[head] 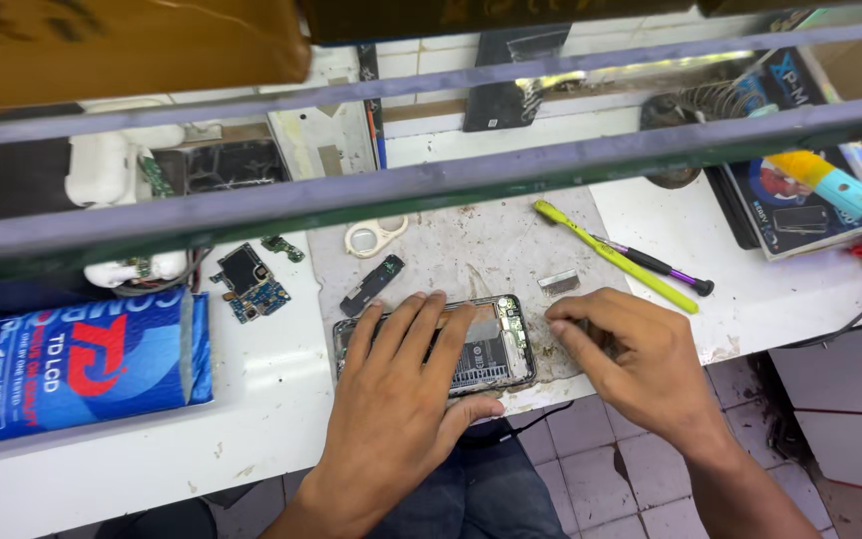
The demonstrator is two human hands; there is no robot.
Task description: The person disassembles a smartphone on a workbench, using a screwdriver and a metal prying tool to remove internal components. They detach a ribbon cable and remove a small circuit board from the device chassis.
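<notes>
Fingers of your left hand lie flat and spread over the opened phone at the counter edge, six o'clock. Your right hand curls at its three o'clock end, holding nothing I can make out. Press unevenly and the phone could skid off the grey mat.

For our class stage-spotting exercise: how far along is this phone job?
Done: the phone lies open, and a circuit board and black strip part are out on the bench. In hand: left hand presses the phone; right hand rests beside it. Left: those parts remain outside.
</notes>
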